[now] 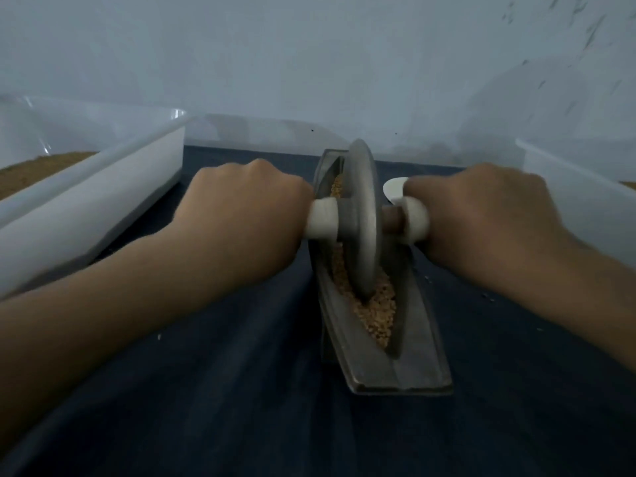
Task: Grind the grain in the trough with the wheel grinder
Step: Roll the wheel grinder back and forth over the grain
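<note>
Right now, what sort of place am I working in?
Likely a makeshift grinding spot at home or in a small workshop: a metal trough of grain with a wheel grinder sits on a dark cloth, flanked by clear plastic tubs, against a bare pale wall.

Pale wall [309, 46], dark tabletop [223, 407], poss. cloth; dim light.

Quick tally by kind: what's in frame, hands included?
Hands: 2 (left hand, right hand)
Wheel grinder: 1
Trough: 1, holding grain
Plastic tubs: 2 (left tub, right tub)
Small white object behind the right hand: 1
Total: 7
</note>
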A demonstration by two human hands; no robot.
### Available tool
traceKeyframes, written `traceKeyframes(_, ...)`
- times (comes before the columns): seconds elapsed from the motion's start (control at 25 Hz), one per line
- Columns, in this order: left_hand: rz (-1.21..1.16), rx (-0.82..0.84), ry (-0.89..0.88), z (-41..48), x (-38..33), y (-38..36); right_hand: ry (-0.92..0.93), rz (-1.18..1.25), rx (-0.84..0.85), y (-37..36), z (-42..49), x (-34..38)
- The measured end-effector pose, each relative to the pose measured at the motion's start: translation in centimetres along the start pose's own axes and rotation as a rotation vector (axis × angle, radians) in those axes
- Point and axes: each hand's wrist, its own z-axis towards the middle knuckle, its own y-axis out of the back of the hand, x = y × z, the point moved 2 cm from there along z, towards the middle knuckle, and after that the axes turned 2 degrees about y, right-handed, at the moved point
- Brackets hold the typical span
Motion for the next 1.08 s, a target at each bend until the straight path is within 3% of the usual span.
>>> traceKeyframes(0.12, 0.058, 0.095, 0.143, 4.4, -0.9, -1.2, -0.229, 0.025, 0.157, -1.3, 4.1, 0.6)
traceKeyframes(0.2, 0.078, 0.148, 0.128, 6.5, -1.1, -0.9, -0.277, 0.102, 0.254, -1.8, 4.9, 0.6)
traceKeyframes(0.28, 0.072, 0.163, 0.035, 4.9, -1.0, -0.1, -0.203, 0.078, 0.213, -0.8, 2.7, 0.3)
traceKeyframes(0.44, 0.012, 0.02, -0.052, -0.3, -0.5, 1.0, -0.056, -0.078, -0.064, 1.1, -1.1, 0.7)
traceKeyframes(0.52, 0.055, 0.06, 0.0, 0.7, -0.6, 0.0, -0.1, -0.061, -0.031, 0.0, 0.0, 0.8)
traceKeyframes(0.64, 0.048, 0.125, 0.103, 5.5, -0.9, -0.9, -0.273, 0.035, 0.186, -1.5, 4.2, 0.8)
traceKeyframes(0.72, 0.037, 0.182, 0.097, 6.8, -0.9, -0.8, -0.279, 0.096, 0.271, -1.4, 5.1, 0.6)
traceKeyframes(0.8, 0.031, 0.172, 0.021, 4.6, -0.6, -0.3, -0.164, 0.037, 0.193, -0.3, 2.9, 0.5)
traceKeyframes(0.92, -0.006, 0.053, -0.041, 0.1, -0.2, 0.0, -0.057, -0.088, -0.078, 1.2, -1.1, 1.2)
traceKeyframes(1.0, 0.04, 0.03, -0.014, 0.6, -0.2, -0.4, -0.09, -0.088, -0.071, 0.4, -0.4, 1.0)
traceKeyframes(1.08, 0.09, 0.044, 0.056, 3.4, -0.7, -1.1, -0.19, -0.065, 0.068, -0.9, 2.1, 0.9)
